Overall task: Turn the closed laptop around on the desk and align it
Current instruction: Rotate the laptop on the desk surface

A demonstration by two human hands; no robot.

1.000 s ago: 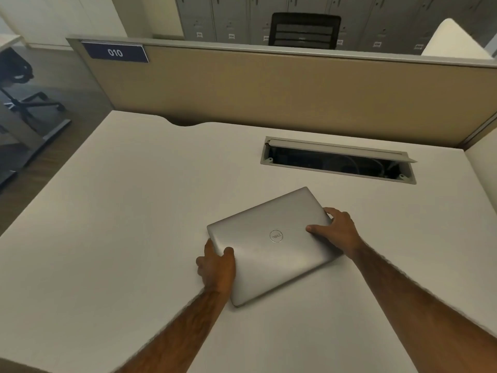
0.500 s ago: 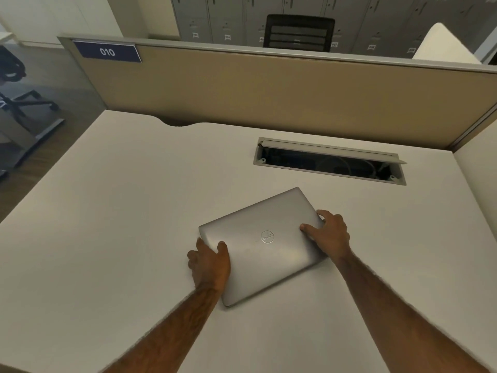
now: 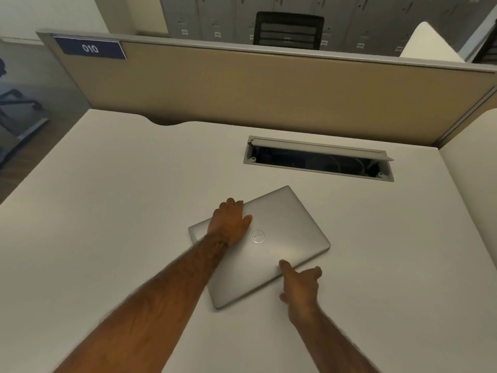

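A closed silver laptop [image 3: 282, 238] with a round logo lies askew on the white desk [image 3: 107, 211], its far corner pointing toward the cable hatch. My left hand [image 3: 230, 224] rests on the lid's far left edge, fingers curled over that edge and thumb flat on top. My right hand [image 3: 300, 285] is at the laptop's near right edge, blurred. Its thumb tip lies on the lid and its fingers are spread just outside the edge.
An open cable hatch [image 3: 317, 160] is set into the desk behind the laptop. A tan partition [image 3: 269, 90] with a "010" label [image 3: 90, 48] closes the back. A black chair [image 3: 287, 29] stands beyond it. Another white desk [image 3: 473, 157] adjoins on the right.
My left hand has left the near left corner and now sits on the far left edge. My right hand has come off the right corner down to the near right edge. The laptop has barely turned.
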